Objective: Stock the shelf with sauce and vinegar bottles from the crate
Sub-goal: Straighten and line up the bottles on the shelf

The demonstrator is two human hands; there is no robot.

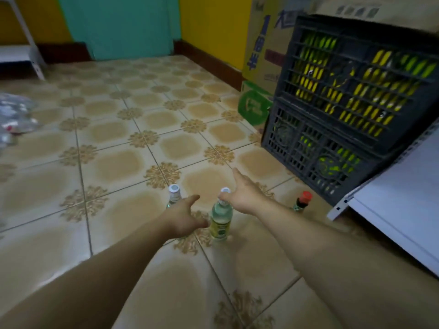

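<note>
Yellow-label bottle (pixel 220 224) stands upright on floor (pixel 118 162) between both grips, long axis vertical. Right grip (pixel 242 198) is spread open and empty, thumb at its cap, contact unclear; likely the nearer one. Left grip (pixel 184 218) is open, empty, overlapping white-cap bottle (pixel 174 192). Red-cap bottle (pixel 303 201) stands further right by shelf (pixel 392 198). Crate (pixel 344 91) sits beyond.
</note>
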